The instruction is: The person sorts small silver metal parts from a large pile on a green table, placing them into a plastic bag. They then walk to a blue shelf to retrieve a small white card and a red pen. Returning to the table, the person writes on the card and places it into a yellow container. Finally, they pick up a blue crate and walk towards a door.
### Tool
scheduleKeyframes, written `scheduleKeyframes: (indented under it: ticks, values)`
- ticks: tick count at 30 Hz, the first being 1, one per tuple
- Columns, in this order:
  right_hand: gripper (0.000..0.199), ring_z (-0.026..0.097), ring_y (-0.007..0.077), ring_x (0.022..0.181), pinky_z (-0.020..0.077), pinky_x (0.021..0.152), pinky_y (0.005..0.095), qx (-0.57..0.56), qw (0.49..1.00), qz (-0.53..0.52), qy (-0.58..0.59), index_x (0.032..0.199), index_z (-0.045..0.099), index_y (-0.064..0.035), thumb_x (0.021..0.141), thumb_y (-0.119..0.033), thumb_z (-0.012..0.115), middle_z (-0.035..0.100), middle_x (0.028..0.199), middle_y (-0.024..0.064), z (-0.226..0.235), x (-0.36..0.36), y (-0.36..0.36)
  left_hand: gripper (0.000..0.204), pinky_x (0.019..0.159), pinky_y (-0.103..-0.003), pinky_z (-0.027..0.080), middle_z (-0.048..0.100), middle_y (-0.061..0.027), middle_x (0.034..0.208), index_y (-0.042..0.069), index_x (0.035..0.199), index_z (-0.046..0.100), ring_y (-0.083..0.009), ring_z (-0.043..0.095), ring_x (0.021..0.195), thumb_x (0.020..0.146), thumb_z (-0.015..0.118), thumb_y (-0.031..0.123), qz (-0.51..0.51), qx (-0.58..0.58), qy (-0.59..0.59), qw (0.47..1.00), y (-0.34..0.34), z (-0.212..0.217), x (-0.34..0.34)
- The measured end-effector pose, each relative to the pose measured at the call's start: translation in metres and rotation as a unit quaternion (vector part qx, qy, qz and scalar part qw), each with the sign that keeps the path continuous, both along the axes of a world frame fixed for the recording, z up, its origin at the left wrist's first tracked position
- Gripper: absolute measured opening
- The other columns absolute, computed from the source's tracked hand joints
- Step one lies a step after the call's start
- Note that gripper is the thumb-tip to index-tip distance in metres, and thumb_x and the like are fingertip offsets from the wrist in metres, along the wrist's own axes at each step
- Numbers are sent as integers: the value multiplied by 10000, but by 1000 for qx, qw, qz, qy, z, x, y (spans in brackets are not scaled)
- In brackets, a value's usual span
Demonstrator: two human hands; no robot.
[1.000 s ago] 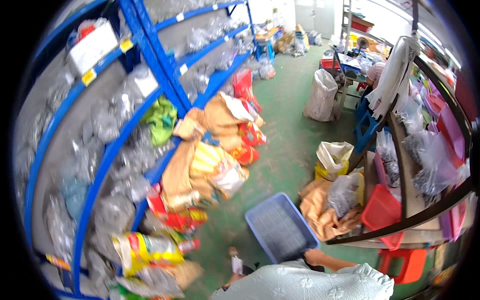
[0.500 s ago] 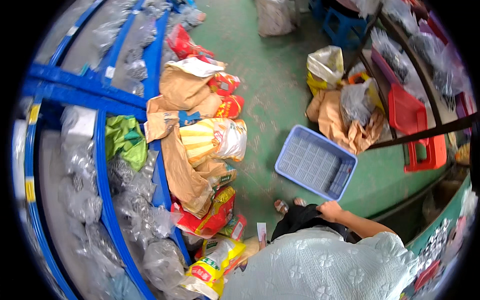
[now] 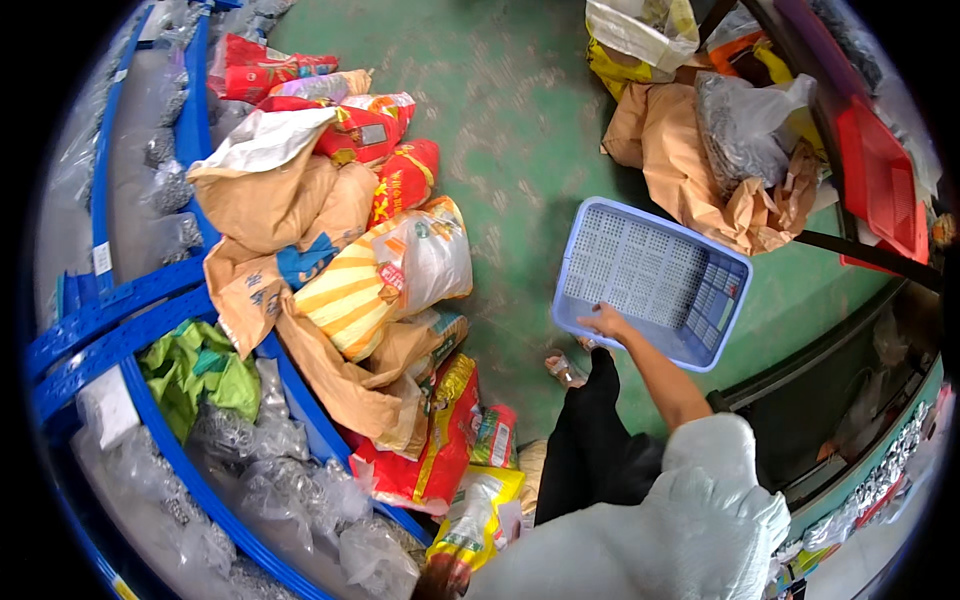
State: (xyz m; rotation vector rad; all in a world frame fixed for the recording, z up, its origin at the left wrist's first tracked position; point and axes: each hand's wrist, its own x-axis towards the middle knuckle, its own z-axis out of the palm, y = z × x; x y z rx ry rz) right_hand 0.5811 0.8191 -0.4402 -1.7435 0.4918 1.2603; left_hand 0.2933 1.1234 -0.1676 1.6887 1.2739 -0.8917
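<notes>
The right hand (image 3: 603, 322) has its grip clamped on the near rim of the blue basket (image 3: 650, 275), on the green floor (image 3: 510, 130). One-handed, it could tip; left hand unseen.

Storeroom: blue shelving (image 3: 120, 320), piled sacks (image 3: 330, 250), green floor (image 3: 510, 130).
</notes>
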Motion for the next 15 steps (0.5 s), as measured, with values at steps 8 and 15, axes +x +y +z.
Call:
scheduleKeyframes:
  ticks: [8, 15]
  values:
    - [792, 531, 402, 1008, 430, 876, 411, -132, 988, -68, -31, 1200, 394, 69, 675, -458, 665, 532, 1073, 303, -139, 2, 86, 833, 808, -331, 469, 476, -288, 1121, -65, 1328, 152, -301, 532, 988, 719, 679, 147, 4, -7, 75, 997, 11, -43, 23]
    - [370, 564, 400, 945, 455, 826, 434, -262, 955, -141, 2, 901, 595, 41, 704, -272, 576, 587, 966, 272, -97, 26, 107, 809, 795, -324, 477, 493, -281, 1105, -63, 1325, 162, -290, 546, 966, 724, 673, 115, 19, -15, 68, 997, 11, -48, 34]
